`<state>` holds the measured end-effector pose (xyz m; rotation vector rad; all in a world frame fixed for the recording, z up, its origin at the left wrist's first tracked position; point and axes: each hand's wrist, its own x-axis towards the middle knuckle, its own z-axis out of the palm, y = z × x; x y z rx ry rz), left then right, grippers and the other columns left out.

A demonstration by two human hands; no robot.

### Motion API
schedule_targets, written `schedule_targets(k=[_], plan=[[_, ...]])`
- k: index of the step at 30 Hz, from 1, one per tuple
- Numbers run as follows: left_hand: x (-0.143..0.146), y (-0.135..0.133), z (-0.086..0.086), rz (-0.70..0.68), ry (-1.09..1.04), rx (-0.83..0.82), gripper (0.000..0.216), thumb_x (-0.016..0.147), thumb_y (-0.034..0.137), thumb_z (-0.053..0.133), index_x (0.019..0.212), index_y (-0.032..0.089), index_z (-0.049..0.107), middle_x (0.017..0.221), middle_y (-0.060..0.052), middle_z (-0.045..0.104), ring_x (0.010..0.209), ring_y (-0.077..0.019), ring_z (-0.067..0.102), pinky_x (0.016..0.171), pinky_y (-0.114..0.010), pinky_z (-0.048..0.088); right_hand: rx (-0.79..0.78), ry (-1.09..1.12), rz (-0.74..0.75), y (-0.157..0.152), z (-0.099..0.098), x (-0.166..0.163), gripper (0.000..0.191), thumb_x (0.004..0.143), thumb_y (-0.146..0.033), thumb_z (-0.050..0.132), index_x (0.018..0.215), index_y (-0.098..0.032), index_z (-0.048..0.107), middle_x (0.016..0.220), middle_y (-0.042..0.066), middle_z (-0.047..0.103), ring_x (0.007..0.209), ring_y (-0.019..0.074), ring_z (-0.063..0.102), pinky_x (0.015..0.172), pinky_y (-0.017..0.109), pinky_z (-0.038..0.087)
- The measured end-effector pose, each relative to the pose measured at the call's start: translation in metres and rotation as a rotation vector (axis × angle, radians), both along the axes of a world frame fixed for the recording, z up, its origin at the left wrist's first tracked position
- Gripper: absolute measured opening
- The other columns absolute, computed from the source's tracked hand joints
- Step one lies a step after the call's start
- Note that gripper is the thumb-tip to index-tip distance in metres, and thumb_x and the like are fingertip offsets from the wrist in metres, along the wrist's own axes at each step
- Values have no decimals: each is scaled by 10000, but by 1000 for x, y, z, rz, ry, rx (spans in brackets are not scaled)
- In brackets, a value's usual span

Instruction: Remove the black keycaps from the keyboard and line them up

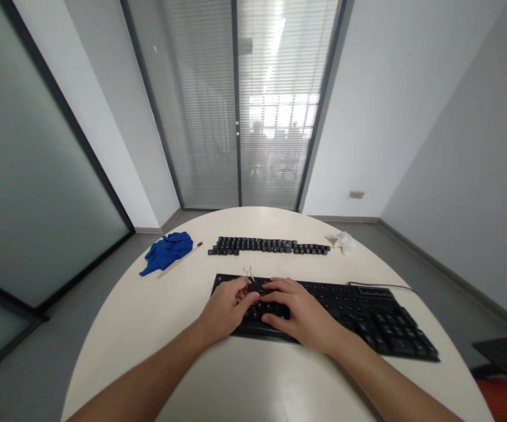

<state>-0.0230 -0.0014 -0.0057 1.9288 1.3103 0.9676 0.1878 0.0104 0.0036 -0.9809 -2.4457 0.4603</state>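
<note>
Over the left end of the keyboard (367, 310), a flat black plastic slab, both hands are laid, so the keys beneath them are hidden. The left hand (229, 308) is curled, its fingertips pinched on a small dark piece (254, 287); whether that is a key or a handle cannot be told. Two thin wire loops (249, 273) are seen just behind it. The right hand (299, 313) is laid flat, fingers pressed together. Behind the keyboard, loose keycaps (271, 245) are lined in rows. Behind its left corner lie a crumpled blue cloth (167, 251) and a slim stick (179, 259); behind its right half, a wad of white tissue (343, 241).
</note>
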Motion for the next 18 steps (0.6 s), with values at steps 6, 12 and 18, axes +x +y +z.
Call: schedule_targets(k=[6,12,18], plan=[[0,4,-7,-22,-266,-156,205,908,335,545,942,143,609,808,-51,711,743,-177,682,687,-271,524,3,12,11,0,-2,1,330,837,-383,683,1142,-258,694,1245,83,637,1222,272,519,1070,476,366],[0,2,-3,-40,-273,-120,184,891,322,574,875,142,611,799,-40,710,744,-174,682,680,-267,536,-7,44,-7,0,0,0,290,859,-346,659,1133,-254,689,1215,78,653,1190,250,540,1051,455,389],[-1,0,-3,-65,-284,-93,187,874,321,606,865,139,645,821,-42,719,759,-174,681,705,-266,536,5,58,-19,-2,4,-3,217,869,-278,638,1078,-242,683,1103,64,691,1108,235,583,1058,479,353]])
